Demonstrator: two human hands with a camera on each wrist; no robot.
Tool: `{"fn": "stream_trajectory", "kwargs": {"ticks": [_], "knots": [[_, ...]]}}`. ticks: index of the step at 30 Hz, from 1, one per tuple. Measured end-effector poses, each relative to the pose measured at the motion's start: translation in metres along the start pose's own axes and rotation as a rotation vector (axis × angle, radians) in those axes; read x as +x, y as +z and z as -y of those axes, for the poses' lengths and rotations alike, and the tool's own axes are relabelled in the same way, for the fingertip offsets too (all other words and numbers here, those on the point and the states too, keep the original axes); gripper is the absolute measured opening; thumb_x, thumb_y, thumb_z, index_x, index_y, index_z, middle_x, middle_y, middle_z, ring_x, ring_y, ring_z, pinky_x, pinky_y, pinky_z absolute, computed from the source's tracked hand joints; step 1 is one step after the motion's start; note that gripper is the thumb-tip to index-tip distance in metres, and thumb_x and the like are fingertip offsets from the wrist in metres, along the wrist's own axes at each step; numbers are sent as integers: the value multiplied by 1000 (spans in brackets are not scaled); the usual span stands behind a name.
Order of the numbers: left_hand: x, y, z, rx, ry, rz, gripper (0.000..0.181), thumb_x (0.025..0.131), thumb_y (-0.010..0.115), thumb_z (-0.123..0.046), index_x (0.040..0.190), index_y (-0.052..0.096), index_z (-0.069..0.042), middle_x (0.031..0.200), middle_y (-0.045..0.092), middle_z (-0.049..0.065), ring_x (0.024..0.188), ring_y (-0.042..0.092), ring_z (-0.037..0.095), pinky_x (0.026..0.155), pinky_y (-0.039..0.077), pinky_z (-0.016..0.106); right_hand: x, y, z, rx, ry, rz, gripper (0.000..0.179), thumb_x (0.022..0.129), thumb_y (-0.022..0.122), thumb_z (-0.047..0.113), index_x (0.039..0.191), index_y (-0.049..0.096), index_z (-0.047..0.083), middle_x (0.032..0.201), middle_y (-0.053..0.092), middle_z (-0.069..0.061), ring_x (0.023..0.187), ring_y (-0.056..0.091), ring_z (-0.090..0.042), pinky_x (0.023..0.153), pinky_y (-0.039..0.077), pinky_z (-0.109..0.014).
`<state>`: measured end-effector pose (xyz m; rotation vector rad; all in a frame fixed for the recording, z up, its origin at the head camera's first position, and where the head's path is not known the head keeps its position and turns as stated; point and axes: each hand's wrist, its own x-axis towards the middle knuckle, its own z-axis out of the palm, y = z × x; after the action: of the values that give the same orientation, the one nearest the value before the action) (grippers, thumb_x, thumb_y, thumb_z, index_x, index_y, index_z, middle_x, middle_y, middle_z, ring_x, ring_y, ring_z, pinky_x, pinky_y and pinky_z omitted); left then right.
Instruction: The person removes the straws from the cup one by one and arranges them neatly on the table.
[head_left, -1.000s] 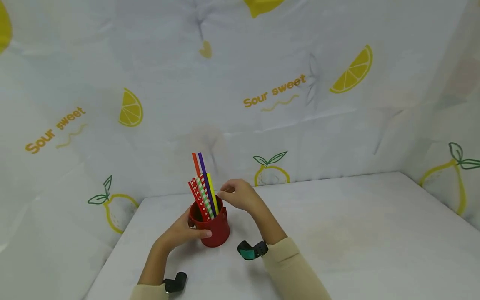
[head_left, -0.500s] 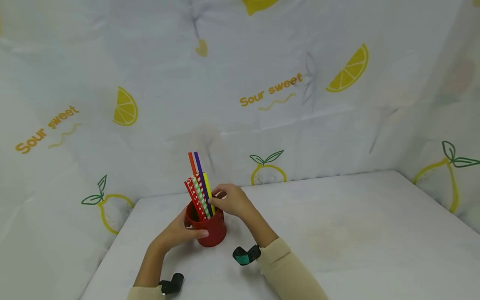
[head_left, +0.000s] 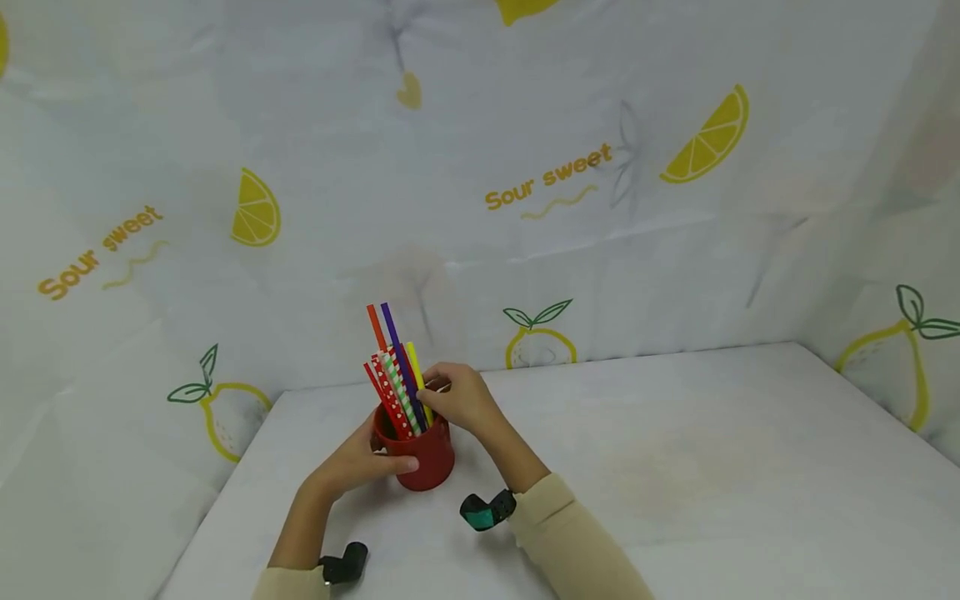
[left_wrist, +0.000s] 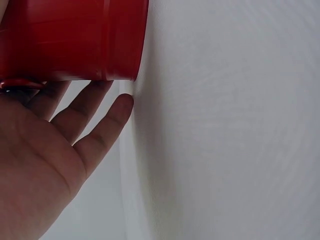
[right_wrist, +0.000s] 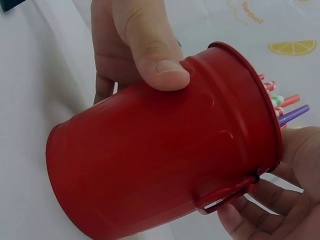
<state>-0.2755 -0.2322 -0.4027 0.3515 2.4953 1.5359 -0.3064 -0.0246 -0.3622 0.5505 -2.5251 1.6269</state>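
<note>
A small red metal pail [head_left: 429, 465] stands on the white-covered table, with several colourful straws leaning in it. My left hand [head_left: 351, 463] grips the pail from the left, thumb across its front wall and fingers round the far side. At the rim, my right hand [head_left: 463, 400] pinches the yellow straw [head_left: 415, 365], thumb in front of it. Beside that lean a purple straw [head_left: 394, 340], an orange-red one [head_left: 377, 327] and striped and dotted paper straws [head_left: 389, 385]. In the right wrist view, the right fingers [right_wrist: 272, 197] curve past the pail's side loop [right_wrist: 227, 196].
White cloth covers the table [head_left: 675, 467], which stretches away to the right of the pail. Behind it hangs a white lemon-print sheet [head_left: 360, 183]. Black wrist cameras sit on the left wrist [head_left: 345, 564] and the right wrist [head_left: 487, 510].
My right hand has moved left from beside the rim to the yellow straw. The orange-red and purple straws lean further left. My left hand keeps its hold on the pail.
</note>
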Motion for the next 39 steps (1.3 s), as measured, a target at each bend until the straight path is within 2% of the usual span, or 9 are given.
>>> {"fn": "stream_trajectory", "kwargs": {"ticks": [4, 12, 16, 21, 26, 28, 32, 36, 39], "knots": [[1, -1, 2, 5, -9, 7, 100, 79, 86, -35, 156, 25, -18, 144, 49, 9, 132, 44, 34, 96, 50, 53, -2, -3, 4, -18, -43, 3, 13, 92, 73, 19, 101, 72, 10, 94, 70, 0, 88, 66, -16, 68, 57, -30], [1, -4, 6, 9, -2, 34, 97, 81, 84, -34, 156, 25, -16, 144, 48, 10, 133, 43, 33, 98, 49, 53, -8, -14, 4, -65, -73, 169, 4, 90, 69, 14, 92, 69, 11, 99, 68, -1, 94, 65, -22, 67, 58, -31], [0, -4, 7, -4, 3, 40, 97, 82, 84, -33, 156, 24, -15, 145, 48, 9, 133, 43, 33, 99, 48, 53, -8, -13, 0, -58, -69, 167, 4, 88, 68, 15, 91, 68, 13, 99, 69, 1, 95, 65, -22, 68, 57, -31], [-1, -1, 4, -11, -5, 40, 97, 81, 84, -33, 156, 25, -16, 145, 48, 8, 133, 43, 32, 99, 48, 53, -8, -15, 2, -54, -111, 92, 10, 91, 64, 17, 99, 66, 12, 105, 69, -2, 101, 65, -21, 77, 58, -35], [1, -1, 1, -8, -3, 32, 96, 80, 85, -33, 155, 26, -17, 144, 48, 8, 134, 42, 32, 98, 49, 52, -9, -24, 9, 5, -125, -13, 15, 97, 58, 21, 107, 60, 10, 99, 72, -4, 89, 66, -20, 75, 56, -37], [1, 0, 1, -6, -5, 27, 97, 80, 85, -33, 155, 27, -16, 144, 48, 9, 134, 42, 32, 97, 49, 52, -9, -27, 11, 52, -122, -56, 17, 99, 55, 23, 110, 56, 10, 95, 74, -2, 80, 64, -18, 68, 53, -35], [2, 0, 0, -6, -17, 17, 98, 79, 86, -33, 155, 27, -15, 144, 48, 9, 134, 41, 33, 95, 51, 52, -8, -29, 14, 183, -140, -133, 19, 103, 48, 20, 117, 51, 7, 88, 73, 0, 74, 65, -16, 67, 55, -36], [1, 0, 0, -8, -30, 14, 99, 79, 86, -34, 155, 26, -16, 145, 47, 9, 134, 41, 34, 95, 50, 53, -7, -29, 16, 326, -159, -159, 23, 104, 47, 13, 124, 47, 2, 84, 70, -12, 72, 69, -25, 69, 60, -45], [0, 0, -1, -10, -27, 19, 98, 79, 86, -34, 155, 26, -16, 145, 48, 9, 134, 41, 33, 96, 50, 52, -5, -30, 16, 405, -175, -190, 29, 104, 51, 12, 129, 46, 0, 83, 66, -21, 67, 68, -32, 63, 60, -42]]}}
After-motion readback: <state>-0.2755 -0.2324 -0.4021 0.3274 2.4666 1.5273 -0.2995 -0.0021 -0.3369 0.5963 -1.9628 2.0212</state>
